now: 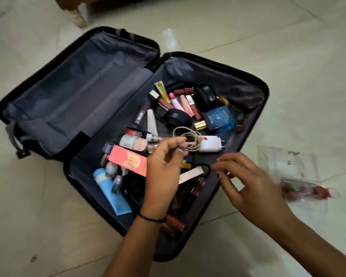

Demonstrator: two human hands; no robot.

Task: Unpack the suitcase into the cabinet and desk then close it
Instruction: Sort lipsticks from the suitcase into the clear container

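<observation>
Suitcase, dark and hard-shelled, splayed flat on pale floor tiles, filling the centre of view. Lid half toward 10 o'clock: bare grey lining only. Base half toward 4 o'clock: a loose jumble of small cosmetics.

Left hand at 6 o'clock of that jumble. Pinches a coiled cream cable joined to a white charger just beside it at 3 o'clock.

Right hand over the case rim toward 4 o'clock. Hovers with fingers loosely spread, holding nothing.

Cable: likely light and floppy. Best gathered as a whole coil, plug included, to avoid dangling and snagging.

Blue perfume bottle at 12 o'clock of the charger: probably glass, so heavier, slick and breakable. Calls for a full grip round the body.

Shell: looks stiff. Best closed by lifting the lid's outer rim.
</observation>
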